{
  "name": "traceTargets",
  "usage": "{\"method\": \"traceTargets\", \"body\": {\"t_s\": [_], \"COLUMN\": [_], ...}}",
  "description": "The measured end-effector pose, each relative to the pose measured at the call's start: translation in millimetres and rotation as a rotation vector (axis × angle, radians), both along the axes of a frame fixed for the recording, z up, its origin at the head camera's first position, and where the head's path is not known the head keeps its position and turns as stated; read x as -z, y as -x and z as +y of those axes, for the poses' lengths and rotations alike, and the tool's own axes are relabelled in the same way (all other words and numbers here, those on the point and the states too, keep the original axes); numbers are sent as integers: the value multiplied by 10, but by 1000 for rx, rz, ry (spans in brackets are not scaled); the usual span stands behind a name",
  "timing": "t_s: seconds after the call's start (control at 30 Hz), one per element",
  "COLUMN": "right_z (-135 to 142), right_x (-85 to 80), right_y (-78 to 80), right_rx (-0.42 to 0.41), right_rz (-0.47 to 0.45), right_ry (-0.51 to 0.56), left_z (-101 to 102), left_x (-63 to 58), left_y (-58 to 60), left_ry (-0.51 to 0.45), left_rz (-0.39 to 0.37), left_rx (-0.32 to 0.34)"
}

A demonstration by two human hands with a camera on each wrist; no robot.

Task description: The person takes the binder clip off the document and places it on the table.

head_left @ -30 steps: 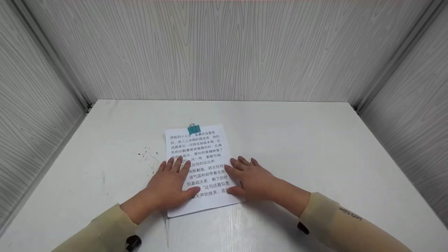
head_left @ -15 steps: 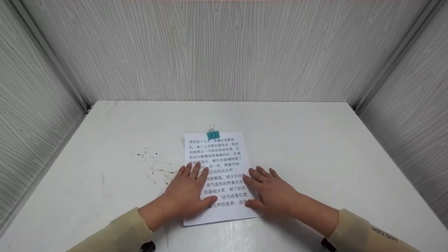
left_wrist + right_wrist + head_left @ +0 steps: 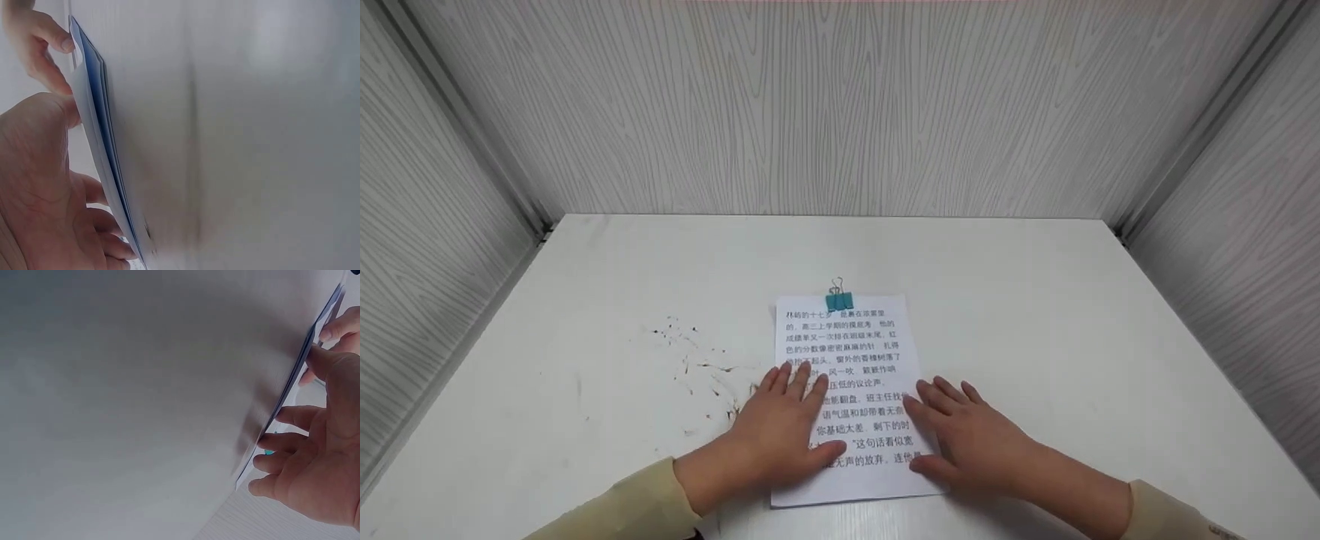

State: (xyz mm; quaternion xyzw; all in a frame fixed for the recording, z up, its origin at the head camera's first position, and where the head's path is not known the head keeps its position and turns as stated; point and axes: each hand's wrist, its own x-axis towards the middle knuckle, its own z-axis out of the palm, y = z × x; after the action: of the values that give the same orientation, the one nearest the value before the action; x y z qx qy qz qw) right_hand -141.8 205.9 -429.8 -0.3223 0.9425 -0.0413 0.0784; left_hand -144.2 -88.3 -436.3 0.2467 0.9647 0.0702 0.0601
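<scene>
A small stack of printed paper sheets (image 3: 870,480) lies face up on the white table, with a teal binder clip (image 3: 840,301) on its top edge. My left hand (image 3: 784,427) lies spread over the lower left part of the stack, fingers fairly straight, covering some lines of print. At the right edge, my right hand (image 3: 975,439) touches the paper with its fingertips and thumb. The left wrist view shows the layered lower edge of the sheets (image 3: 104,129) beside the palm. In the right wrist view the fingertips meet the stack's side edge (image 3: 287,388).
Dark specks and brownish streaks (image 3: 701,367) mark the white table (image 3: 1035,300) left of the paper. Wood-grain panels stand behind (image 3: 840,105) and along both sides.
The paper stack with its clip has slid right and toward me, and turned slightly straighter. Both hands have moved along with it, staying on the sheets. More streaks on the table now show.
</scene>
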Motion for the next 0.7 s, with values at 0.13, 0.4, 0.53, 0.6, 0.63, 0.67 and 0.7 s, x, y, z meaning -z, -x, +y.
{"method": "traceTargets", "body": {"t_s": [0.13, 0.4, 0.53, 0.6, 0.63, 0.67, 0.7], "right_z": [71, 76, 64, 62, 63, 63, 64], "right_x": [-38, -198, -286, -296, -290, -277, -261], "right_y": [-39, 147, 517, 775, 909, 1036, 1153], "right_rx": [-8, 42, 162, 201, 222, 243, 262], "right_rz": [-12, -46, -64, -64, -68, -73, -81], "right_ry": [4, 86, 281, 398, 453, 498, 537], "left_z": [56, 111, 113, 109, 108, 107, 107], "left_x": [-4, -13, -15, -15, -14, -13, -14], "left_y": [-38, -77, -81, -81, -82, -82, -82], "left_ry": [3, 12, 14, 19, 22, 23, 22], "left_rz": [-4, -23, -26, -23, -23, -22, -22], "left_rx": [17, 0, -3, -4, -5, -4, -3]}}
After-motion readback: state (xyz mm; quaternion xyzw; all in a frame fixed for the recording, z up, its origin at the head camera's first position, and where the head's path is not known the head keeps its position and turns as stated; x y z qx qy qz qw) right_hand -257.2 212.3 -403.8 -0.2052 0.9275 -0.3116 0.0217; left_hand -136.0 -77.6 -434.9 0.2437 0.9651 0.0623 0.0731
